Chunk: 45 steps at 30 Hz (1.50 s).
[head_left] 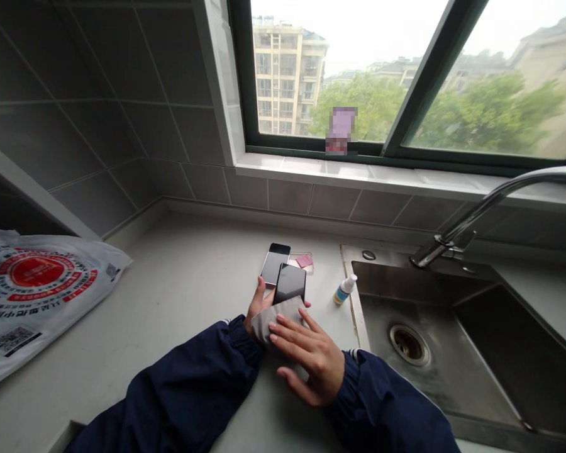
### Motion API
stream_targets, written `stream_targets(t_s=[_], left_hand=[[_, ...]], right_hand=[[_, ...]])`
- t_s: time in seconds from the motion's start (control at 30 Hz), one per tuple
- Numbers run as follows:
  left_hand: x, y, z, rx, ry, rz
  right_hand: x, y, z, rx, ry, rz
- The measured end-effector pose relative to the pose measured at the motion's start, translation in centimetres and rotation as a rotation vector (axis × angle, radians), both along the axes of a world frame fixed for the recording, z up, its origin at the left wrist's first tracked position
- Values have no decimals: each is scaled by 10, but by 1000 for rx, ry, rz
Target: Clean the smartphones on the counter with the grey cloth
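My left hand (pixel 256 306) is closed around a black smartphone (pixel 291 283), its thumb along the left side and a fingertip showing at the right edge. A grey cloth (pixel 268 319) covers the lower part of this phone. My right hand (pixel 311 358) lies over the cloth with fingers stretched and spread, fingertips touching it, thumb apart below. Just beyond the held phone, a second phone (pixel 277 259) with a dark top band lies on the counter. Beside it is a clear phone case (pixel 310 269) with a small pink piece (pixel 304 260) on it.
A small white-capped spray bottle (pixel 344 290) stands by the left rim of the steel sink (pixel 382 365). A chrome faucet (pixel 471 220) arches over the sink. At the left, a printed white plastic bag (pixel 42 283) lies on the counter (pixel 170 270). A window sill (pixel 358 170) runs behind.
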State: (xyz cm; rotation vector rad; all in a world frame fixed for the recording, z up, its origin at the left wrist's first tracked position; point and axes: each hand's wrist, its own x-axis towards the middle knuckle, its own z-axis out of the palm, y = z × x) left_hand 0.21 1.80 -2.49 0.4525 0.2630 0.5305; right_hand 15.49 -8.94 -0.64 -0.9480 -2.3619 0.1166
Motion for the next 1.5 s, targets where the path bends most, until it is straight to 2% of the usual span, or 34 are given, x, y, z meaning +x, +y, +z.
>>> stream_targets(t_s=[0.27, 0.43, 0.67, 0.83, 1.03, 1.2, 1.4, 1.5], left_hand=[[3, -6, 1, -29, -24, -20], [4, -13, 5, -48, -40, -27], [9, -19, -1, 111, -86, -74], [12, -20, 4, 252, -36, -31], [10, -18, 1, 231, -22, -16], [11, -14, -3, 70, -146, 11], [8, -11, 13, -132, -131, 72], [7, -10, 17, -177, -101, 184]], right_hand=[[-4, 3, -8, -7, -159, -59], [-1, 7, -11, 15, -184, -169], [4, 11, -16, 69, -141, -377], [6, 15, -19, 70, -95, -477], [9, 19, -22, 84, -53, -548], [12, 19, -24, 92, -59, -507], [9, 13, -18, 87, -47, -258], [4, 10, -15, 100, 4, -186]])
